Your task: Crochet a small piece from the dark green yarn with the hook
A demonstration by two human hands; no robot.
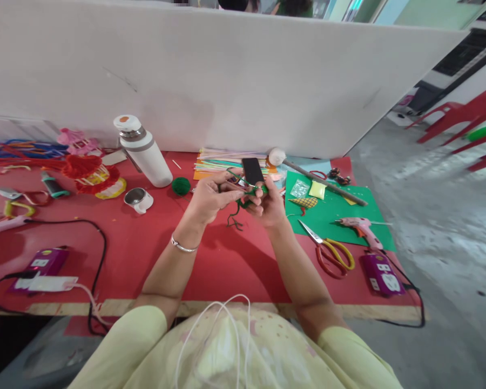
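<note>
My left hand [213, 195] is closed, thumb and fingers pinching green yarn in front of my chest. Facing it, my right hand [270, 204] is closed around a small piece of green yarn work [248, 202]. A thin shiny tool [251, 187] runs between the fingers; its ends are hidden, so its kind is unclear. Loose strands of green yarn [235, 220] dangle below the hands. A ball of green yarn [181, 186] lies on the table left of my left hand. Just beyond my fingers is a black phone [251, 169].
The red table [227, 270] ends at a white partition [235, 81]. Left stand a white thermos [146, 154] and a steel-lined cup [138, 200]. Right lie scissors [328, 251], a stick [328, 183], a pink glue gun [362, 229] and a purple power socket [383, 275] with a cord.
</note>
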